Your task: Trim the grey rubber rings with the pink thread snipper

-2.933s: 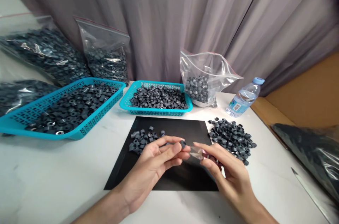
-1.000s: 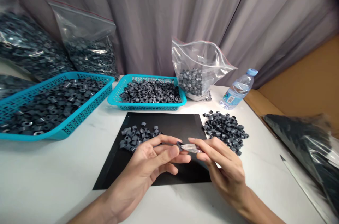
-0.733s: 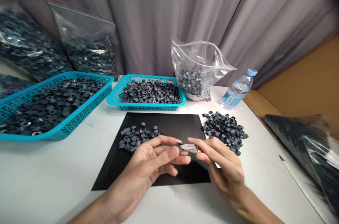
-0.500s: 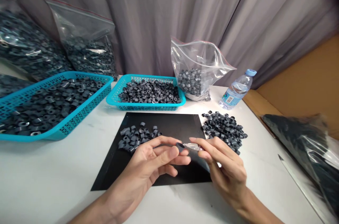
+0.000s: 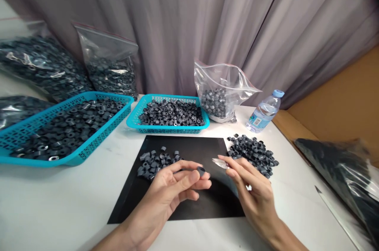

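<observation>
Between the thumb and fingers of my left hand (image 5: 174, 191) is a small dark grey plastic ring (image 5: 201, 171), its opening turned up and to the right. My right hand (image 5: 254, 185) is closed round nippers (image 5: 220, 163) with shiny pointed jaws aimed left; most of their handle is hidden in the palm. A short gap separates the jaws from the ring. Under both hands lies a black mat (image 5: 189, 150). A small pile of grey rings (image 5: 155, 162) sits on its left side, and a bigger ring pile (image 5: 251, 153) lies at its right edge.
Two blue baskets of rings, a left basket (image 5: 79, 158) and a middle basket (image 5: 168, 129), stand behind. Around them are filled zip bags (image 5: 109, 71) and an open zip bag (image 5: 225, 81). A water bottle (image 5: 264, 112) and a cardboard box (image 5: 340, 97) are at the right.
The nippers' jaws, earlier against the ring, have drawn away to the right. My left hand still holds the ring. The view has tilted up, so everything sits slightly lower.
</observation>
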Tool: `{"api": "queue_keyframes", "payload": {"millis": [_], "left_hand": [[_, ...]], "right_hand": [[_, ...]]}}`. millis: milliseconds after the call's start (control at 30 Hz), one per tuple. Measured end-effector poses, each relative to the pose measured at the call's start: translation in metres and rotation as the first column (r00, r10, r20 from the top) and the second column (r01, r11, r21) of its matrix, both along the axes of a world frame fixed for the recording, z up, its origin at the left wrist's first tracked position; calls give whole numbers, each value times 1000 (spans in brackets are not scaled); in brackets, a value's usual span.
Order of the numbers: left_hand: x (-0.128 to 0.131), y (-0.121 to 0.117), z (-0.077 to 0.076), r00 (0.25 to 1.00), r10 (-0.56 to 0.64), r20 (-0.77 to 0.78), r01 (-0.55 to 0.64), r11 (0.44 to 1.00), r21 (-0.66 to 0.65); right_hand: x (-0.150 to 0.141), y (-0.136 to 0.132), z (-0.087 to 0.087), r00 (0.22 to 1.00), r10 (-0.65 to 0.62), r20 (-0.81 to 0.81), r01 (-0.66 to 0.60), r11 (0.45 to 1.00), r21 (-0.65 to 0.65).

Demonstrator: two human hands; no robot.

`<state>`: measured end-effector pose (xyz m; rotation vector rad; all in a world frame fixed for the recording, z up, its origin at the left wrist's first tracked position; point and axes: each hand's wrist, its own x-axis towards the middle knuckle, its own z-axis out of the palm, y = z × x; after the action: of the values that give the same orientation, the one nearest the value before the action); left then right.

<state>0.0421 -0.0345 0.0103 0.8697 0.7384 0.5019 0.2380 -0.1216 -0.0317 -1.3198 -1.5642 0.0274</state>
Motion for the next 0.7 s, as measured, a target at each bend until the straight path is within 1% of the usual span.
{"api": "queue_keyframes", "payload": {"millis": [167,233,367,433,500,533,600,667,700], "left_hand": [[-1,-1,0,1000,25,-3,-25,1000,6],[-3,-2,-1,999,51,-4,-51,999,5],[-5,2,-9,985,173,8,-172,985,-22],[-5,10,-14,983,183,24,-184,982,44],[-4,21,-17,991,131,23,-132,968,215],[-4,28,-17,995,99,0,-94,940,328],[-1,42,-12,993,86,-84,-27,840,543],[5,57,3,982,128,-142,14,696,718],[11,64,14,978,150,-145,24,607,794]], "right_hand": [[-2,-1,1,992,110,56,-113,993,44],[-2,1,0,994,89,57,-92,994,51],[1,10,-7,999,-23,26,23,999,23],[2,15,-12,999,-38,28,39,999,-6],[2,19,-18,999,-29,33,30,999,-39],[1,21,-21,999,-26,38,28,998,-54],[-2,25,-27,998,-28,59,33,996,-83],[-6,27,-33,997,-33,75,39,997,-70],[-7,28,-36,996,-37,85,42,997,-64]]}}
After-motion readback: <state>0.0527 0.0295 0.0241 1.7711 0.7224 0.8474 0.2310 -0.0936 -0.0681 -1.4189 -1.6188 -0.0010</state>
